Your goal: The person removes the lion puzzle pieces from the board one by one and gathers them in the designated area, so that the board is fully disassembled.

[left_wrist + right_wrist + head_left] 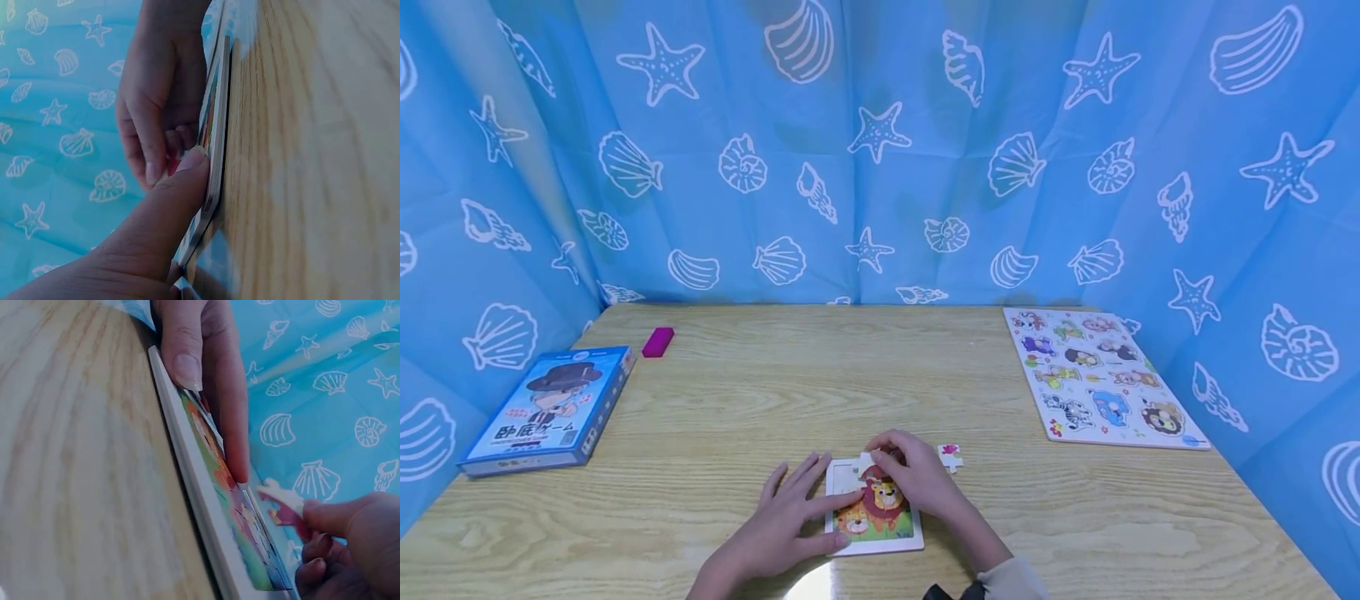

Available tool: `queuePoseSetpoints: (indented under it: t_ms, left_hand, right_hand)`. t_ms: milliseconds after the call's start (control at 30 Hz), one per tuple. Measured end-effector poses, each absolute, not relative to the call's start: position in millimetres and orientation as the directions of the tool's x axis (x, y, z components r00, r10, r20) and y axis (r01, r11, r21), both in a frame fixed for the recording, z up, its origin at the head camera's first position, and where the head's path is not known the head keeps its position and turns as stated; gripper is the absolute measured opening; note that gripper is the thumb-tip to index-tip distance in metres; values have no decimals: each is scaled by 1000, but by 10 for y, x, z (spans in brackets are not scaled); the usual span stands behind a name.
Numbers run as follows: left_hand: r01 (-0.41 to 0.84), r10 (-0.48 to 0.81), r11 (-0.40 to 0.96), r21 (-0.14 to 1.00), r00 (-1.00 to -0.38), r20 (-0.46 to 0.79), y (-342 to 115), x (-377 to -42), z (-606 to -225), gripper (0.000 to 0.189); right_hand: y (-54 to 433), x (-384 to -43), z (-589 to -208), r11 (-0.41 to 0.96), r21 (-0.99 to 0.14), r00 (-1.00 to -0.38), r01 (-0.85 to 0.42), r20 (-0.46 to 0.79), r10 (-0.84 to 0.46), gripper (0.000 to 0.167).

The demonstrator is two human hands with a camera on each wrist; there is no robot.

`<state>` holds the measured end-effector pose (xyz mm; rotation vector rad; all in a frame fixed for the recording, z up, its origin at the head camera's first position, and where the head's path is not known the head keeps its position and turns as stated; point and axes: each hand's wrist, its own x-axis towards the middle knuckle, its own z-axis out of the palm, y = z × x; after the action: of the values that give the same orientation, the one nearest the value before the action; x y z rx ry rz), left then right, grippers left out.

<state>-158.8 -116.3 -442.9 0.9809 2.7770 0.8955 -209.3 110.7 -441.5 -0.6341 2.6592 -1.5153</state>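
A small jigsaw puzzle in a white-rimmed tray (880, 547) lies on the table, its picture showing a lion (889, 495) and a second orange animal. My left hand (786, 521) rests over the tray's left side with fingers spread, its thumb and index finger touching the puzzle. My right hand (917, 477) pinches a puzzle piece (286, 505) between thumb and fingers; in the right wrist view the piece is tilted and raised off the picture. The upper left of the tray shows bare white. Beside the right hand lies another loose piece (950, 457) with a pink print.
On the left are a blue game box (550, 408) and a magenta block (658, 342). A white animal board (1101, 375) lies at the right. Behind the wooden table (820, 375) hangs a blue curtain (850, 208) with shell prints.
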Motion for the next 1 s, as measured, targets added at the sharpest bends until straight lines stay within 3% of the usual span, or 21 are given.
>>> queuePoseSetpoints:
  t_ms: [233,600,1000]
  left_hand:
    - [544,583,617,569,-802,134,-1171,-1585,-4448,54]
    - [499,541,603,622,-829,141,-1177,-1587,-4463,88]
    - [491,542,608,624,-831,126,-1177,-1591,-4461,88]
  right_hand:
    - [1214,-2086,-4338,416,-851,-936,-322,220,-274,13]
    - [1699,-2173,-4205,528,-829,-980,-184,194,-37,12]
    - [2334,-2224,-4254,636,-771,-998,-23,55,30,20]
